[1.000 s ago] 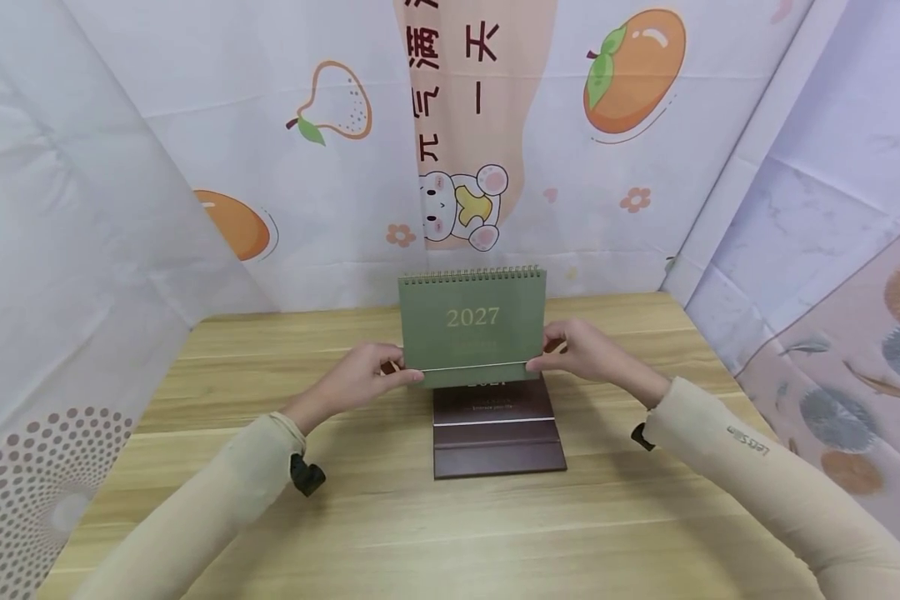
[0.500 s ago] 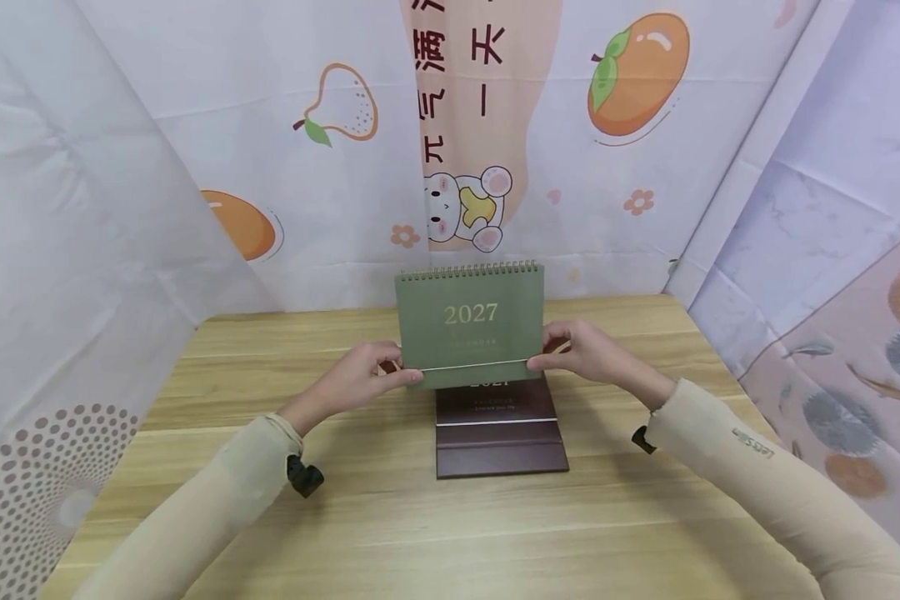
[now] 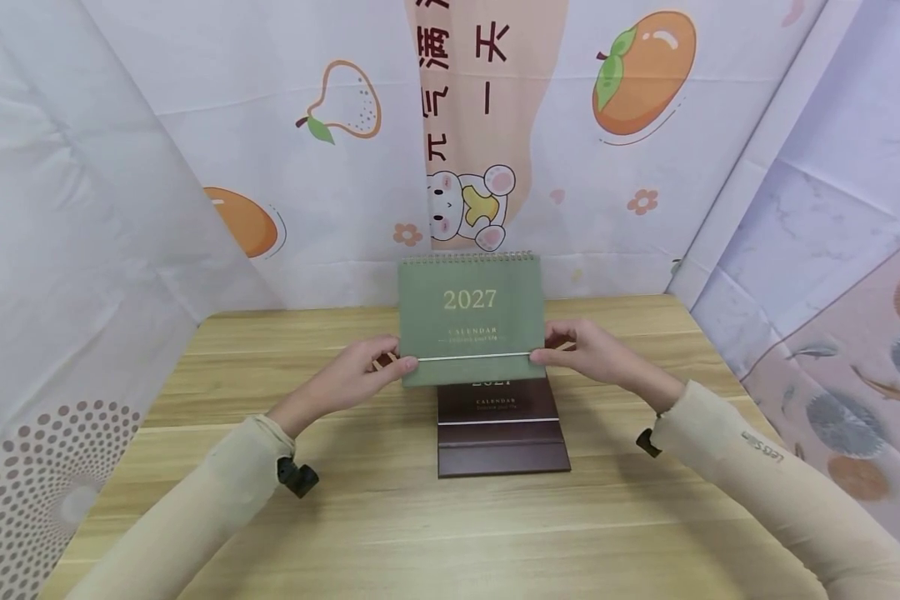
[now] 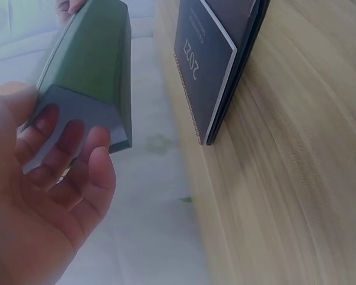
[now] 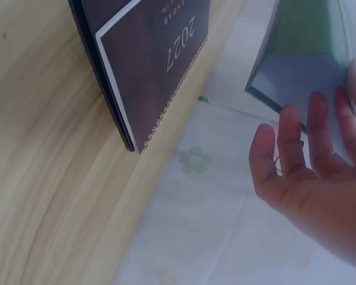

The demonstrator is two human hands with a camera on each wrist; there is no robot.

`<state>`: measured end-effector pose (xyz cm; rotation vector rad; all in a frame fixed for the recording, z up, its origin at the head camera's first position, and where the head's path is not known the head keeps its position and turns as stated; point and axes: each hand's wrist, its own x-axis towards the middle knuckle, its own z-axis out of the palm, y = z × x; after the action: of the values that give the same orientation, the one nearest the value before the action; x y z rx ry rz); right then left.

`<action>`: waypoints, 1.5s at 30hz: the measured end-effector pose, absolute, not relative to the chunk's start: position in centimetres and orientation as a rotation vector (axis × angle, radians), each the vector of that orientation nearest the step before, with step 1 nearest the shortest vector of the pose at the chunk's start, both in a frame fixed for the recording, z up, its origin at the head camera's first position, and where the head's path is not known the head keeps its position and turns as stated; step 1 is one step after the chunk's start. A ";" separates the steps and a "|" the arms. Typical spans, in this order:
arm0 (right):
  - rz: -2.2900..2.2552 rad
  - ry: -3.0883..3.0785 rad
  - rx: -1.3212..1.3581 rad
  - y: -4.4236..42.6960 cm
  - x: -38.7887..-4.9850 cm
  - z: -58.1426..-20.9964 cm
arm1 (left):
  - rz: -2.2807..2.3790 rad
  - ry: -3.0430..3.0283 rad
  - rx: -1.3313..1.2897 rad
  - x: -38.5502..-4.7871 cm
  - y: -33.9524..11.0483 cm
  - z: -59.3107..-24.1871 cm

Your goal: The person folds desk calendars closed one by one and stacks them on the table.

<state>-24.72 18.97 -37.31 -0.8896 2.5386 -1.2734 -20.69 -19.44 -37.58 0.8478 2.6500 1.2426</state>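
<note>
A green 2027 desk calendar (image 3: 471, 317) with a spiral binding along its top is held up between both hands. My left hand (image 3: 360, 368) pinches its lower left edge, thumb on the front; in the left wrist view the fingers lie at the open side of its folded stand. At the lower right edge, my right hand (image 3: 587, 350) grips it likewise, thumb in front. Below and nearer lies a dark brown 2027 desk calendar (image 3: 501, 429) on the table, its upper part hidden behind the green one. In the right wrist view the green calendar (image 5: 299, 35) is apart from the brown calendar (image 5: 148, 53).
The wood-grain table (image 3: 450, 533) reaches back to a white curtain (image 3: 270, 158) printed with fruit and a cartoon bear. More patterned cloth (image 3: 862, 333) hangs on the right side. Black bands with small dark devices (image 3: 297, 477) sit at both wrists.
The green calendar has risen slightly and tilted so its front faces me more squarely; its smaller lettering is now readable. Both hands keep their hold. The brown calendar stays where it lay.
</note>
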 end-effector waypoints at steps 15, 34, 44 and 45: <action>-1.517 2.294 -0.692 19.0 -24.3 -37.4 | 1.308 2.700 0.789 -20.5 -19.2 -37.4; -1.752 2.018 -0.473 18.3 -23.7 -37.8 | 1.303 2.724 0.725 -20.3 -19.5 -37.6; -1.745 2.026 -0.454 18.2 -23.6 -37.9 | 1.381 2.517 0.661 -20.0 -19.8 -37.5; -1.739 2.034 -0.453 18.2 -23.7 -37.8 | 1.379 2.510 0.659 -19.9 -19.8 -37.5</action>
<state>-23.66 18.19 -37.85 -0.4526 2.0340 -1.7393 -19.94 -19.84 -37.48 0.6591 2.5098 1.3791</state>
